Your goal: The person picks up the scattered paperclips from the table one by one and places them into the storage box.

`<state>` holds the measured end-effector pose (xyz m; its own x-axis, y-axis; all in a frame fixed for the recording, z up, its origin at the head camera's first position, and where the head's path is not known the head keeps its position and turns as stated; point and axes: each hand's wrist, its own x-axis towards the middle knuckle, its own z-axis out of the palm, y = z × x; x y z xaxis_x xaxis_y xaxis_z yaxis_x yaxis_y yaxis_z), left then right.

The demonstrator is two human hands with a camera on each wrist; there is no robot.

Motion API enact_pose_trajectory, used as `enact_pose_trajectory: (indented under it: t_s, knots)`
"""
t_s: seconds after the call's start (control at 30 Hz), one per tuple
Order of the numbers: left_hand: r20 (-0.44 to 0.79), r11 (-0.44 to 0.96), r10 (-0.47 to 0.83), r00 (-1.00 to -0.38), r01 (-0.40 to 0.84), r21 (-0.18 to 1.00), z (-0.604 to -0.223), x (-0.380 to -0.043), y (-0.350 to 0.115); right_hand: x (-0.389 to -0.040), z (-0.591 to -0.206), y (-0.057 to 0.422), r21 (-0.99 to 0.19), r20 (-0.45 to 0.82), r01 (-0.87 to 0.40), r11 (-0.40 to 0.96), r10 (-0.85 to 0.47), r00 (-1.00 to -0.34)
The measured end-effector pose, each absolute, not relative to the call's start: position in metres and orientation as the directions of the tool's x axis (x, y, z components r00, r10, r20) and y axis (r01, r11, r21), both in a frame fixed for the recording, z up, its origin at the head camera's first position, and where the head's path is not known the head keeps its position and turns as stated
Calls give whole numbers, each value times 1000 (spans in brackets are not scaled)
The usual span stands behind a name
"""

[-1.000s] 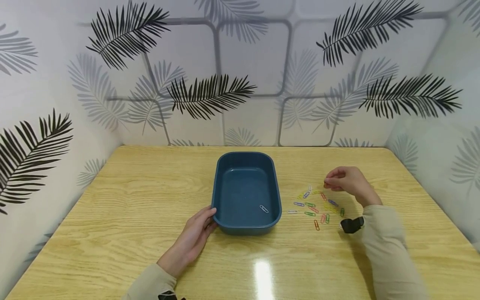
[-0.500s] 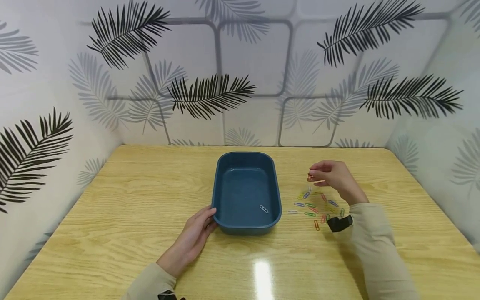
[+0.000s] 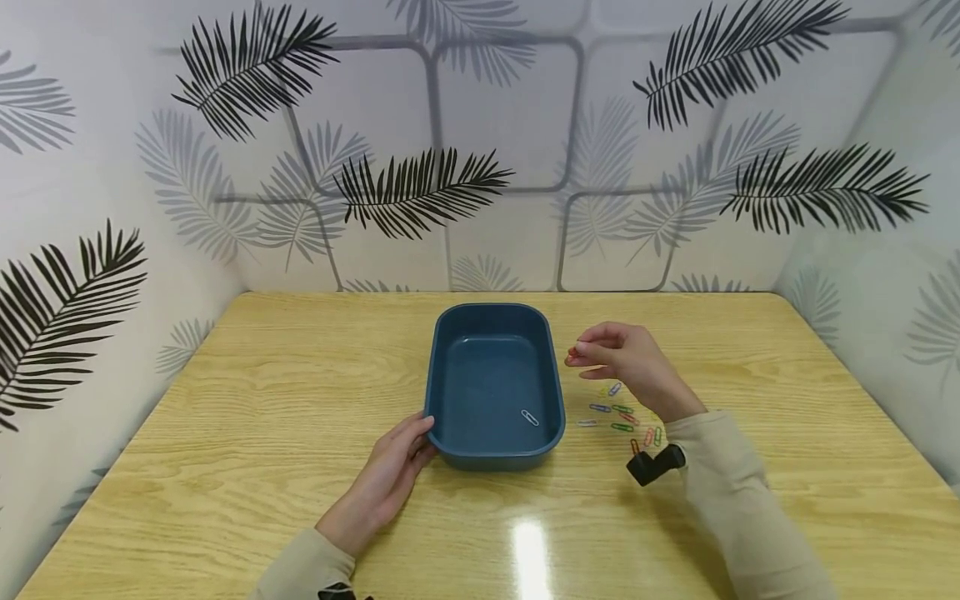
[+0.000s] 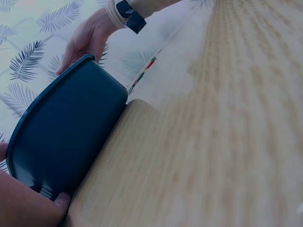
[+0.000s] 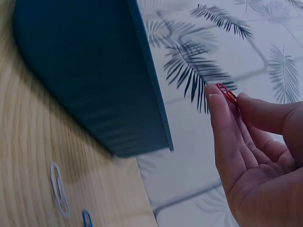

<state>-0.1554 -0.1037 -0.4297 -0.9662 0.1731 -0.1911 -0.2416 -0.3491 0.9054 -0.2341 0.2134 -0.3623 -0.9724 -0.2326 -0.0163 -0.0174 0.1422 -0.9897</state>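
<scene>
A dark blue plastic bin (image 3: 492, 383) stands on the table with one white paper clip (image 3: 529, 417) lying in it. At the bin's near left corner my left hand (image 3: 384, 479) grips the wall, thumb at the rim and fingers lower on the outside. My right hand (image 3: 630, 362) is raised just beyond the bin's right rim. Between thumb and fingertips it pinches a red paper clip (image 5: 227, 92), clearest in the right wrist view. Below this hand, several coloured paper clips (image 3: 622, 427) lie scattered; the hand and forearm hide some of them.
The wooden table (image 3: 315, 358) backs onto a wall (image 3: 502, 242) patterned with leaves. A white clip (image 5: 59, 189) and a blue clip (image 5: 87, 219) lie near the bin's right side. A black wrist device (image 3: 656, 465) hangs over the clips' near edge.
My right hand has moved left from above the far side of the scattered clips to the bin's right rim, carrying the red paper clip. My left hand and the bin stay put.
</scene>
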Motion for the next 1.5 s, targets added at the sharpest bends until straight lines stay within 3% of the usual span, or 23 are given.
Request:
enact_pose_trajectory:
  t_s: [0.6, 1.5]
  knots:
    - [-195, -349, 168, -966, -243, 905, -428, -154, -104, -209, -360, 169, -995, -23, -5, 96, -286, -958]
    - [-210, -349, 166, -964, -256, 901, -430, -156, -103, -207, -361, 169, -988, -26, -18, 156, -274, -961]
